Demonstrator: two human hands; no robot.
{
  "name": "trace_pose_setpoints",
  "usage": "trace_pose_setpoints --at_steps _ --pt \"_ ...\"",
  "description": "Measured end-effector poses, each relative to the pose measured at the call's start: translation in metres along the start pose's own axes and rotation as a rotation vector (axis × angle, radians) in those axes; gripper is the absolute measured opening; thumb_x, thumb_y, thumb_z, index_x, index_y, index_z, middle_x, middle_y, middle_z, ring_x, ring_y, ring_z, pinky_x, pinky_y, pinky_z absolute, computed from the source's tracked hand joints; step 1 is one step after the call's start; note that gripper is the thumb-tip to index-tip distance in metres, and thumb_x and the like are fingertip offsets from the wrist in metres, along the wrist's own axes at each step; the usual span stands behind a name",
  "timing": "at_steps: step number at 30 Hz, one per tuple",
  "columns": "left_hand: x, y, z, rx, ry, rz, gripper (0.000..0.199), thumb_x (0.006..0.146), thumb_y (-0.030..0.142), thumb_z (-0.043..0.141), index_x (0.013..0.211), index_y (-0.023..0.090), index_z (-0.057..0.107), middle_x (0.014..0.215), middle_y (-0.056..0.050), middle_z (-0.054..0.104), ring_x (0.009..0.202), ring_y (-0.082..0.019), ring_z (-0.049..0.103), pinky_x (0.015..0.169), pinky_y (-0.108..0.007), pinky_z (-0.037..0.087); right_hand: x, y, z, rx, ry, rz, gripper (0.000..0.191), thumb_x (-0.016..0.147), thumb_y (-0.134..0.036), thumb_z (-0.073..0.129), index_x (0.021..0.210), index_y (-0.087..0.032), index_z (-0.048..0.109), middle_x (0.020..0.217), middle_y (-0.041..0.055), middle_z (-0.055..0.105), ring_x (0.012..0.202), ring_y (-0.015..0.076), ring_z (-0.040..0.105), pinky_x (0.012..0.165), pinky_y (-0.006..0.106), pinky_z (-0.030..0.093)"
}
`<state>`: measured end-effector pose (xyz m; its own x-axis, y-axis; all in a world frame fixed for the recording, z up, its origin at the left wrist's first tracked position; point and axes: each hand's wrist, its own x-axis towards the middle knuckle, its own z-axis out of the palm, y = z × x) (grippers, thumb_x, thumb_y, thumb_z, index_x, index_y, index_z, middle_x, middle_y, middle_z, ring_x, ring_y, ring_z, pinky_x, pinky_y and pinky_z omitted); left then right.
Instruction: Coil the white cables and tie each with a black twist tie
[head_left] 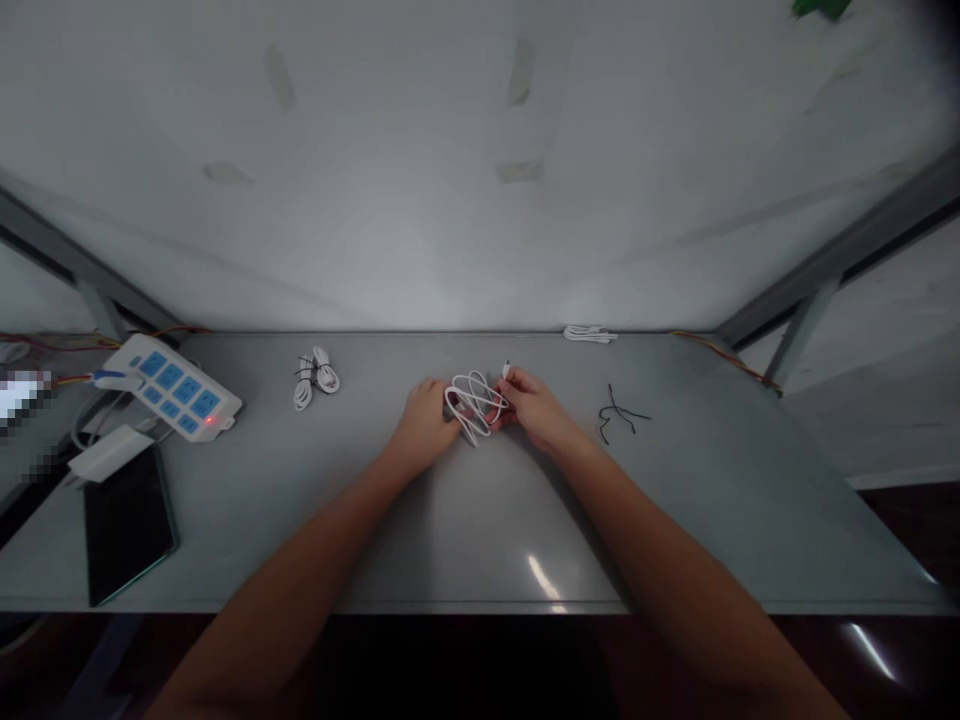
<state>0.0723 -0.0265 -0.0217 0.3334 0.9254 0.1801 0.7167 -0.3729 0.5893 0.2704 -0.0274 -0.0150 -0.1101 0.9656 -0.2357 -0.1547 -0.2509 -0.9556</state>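
A loosely looped white cable (475, 402) lies between my two hands, over the middle of the grey table. My left hand (430, 418) is closed around the left side of its loops; the fingertips are partly hidden behind them. With thumb and fingers pinched, my right hand (527, 402) grips the cable's right side near a white plug (506, 370) that points up. Several thin black ties (618, 413) lie to the right of my right hand. Off to the left rest white cable bundles (316, 377) bound with black ties.
At the left stands a white power strip (178, 388) with blue sockets and a lit red light. In front of it are a white adapter (111, 453) and a dark tablet (129, 520). Another white cable bundle (589, 333) lies along the back edge of the grey table (720, 480), by the wall.
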Motion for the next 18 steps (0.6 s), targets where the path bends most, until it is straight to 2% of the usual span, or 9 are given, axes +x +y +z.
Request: trace_pose_setpoints --at_steps 3,8,13,16,18 --pt "0.000 -0.005 -0.002 0.066 0.024 -0.057 0.012 0.088 0.023 0.065 0.098 0.016 0.063 0.100 -0.013 0.066 0.098 -0.029 0.061 0.094 -0.045 0.050 -0.001 -0.003 0.000 -0.041 0.049 0.001 0.028 0.090 -0.044 0.069 0.083 -0.025 0.049 0.061 -0.0036 0.060 0.052 0.0195 0.066 0.047 0.031 0.054" --pt "0.003 -0.026 -0.014 0.158 0.204 -0.207 0.018 0.085 0.008 0.057 0.101 0.015 0.060 0.105 -0.014 0.061 0.107 -0.029 0.061 0.103 -0.047 0.048 -0.001 -0.010 -0.008 -0.127 0.184 -0.038 0.024 0.092 -0.043 0.064 0.083 -0.026 0.050 0.053 -0.0061 0.053 0.043 0.0162 0.058 0.037 0.025 0.039" --pt "0.010 -0.038 -0.020 -0.085 0.410 -0.292 0.030 0.084 0.005 0.055 0.112 0.017 0.055 0.115 -0.014 0.057 0.105 -0.025 0.062 0.098 -0.046 0.053 0.001 -0.013 -0.014 -0.120 0.271 -0.084 0.025 0.090 -0.046 0.065 0.083 -0.026 0.053 0.055 -0.0077 0.050 0.040 0.0112 0.050 0.035 0.023 0.029" --pt "0.012 -0.031 -0.019 -0.238 0.408 -0.376 0.024 0.086 0.014 0.060 0.109 0.018 0.058 0.105 -0.010 0.060 0.099 -0.025 0.063 0.090 -0.043 0.055 0.001 -0.011 -0.013 -0.104 0.248 -0.105 0.026 0.090 -0.049 0.064 0.085 -0.025 0.055 0.056 -0.0077 0.049 0.041 0.0115 0.050 0.036 0.024 0.030" --pt "0.011 -0.021 -0.019 -0.317 0.341 -0.393 0.014 0.092 0.026 0.056 0.103 0.019 0.061 0.099 -0.008 0.064 0.096 -0.024 0.064 0.087 -0.041 0.055 0.000 -0.010 -0.010 -0.105 0.210 -0.133 0.028 0.090 -0.052 0.064 0.086 -0.025 0.056 0.057 -0.0076 0.050 0.042 0.0118 0.052 0.037 0.024 0.032"
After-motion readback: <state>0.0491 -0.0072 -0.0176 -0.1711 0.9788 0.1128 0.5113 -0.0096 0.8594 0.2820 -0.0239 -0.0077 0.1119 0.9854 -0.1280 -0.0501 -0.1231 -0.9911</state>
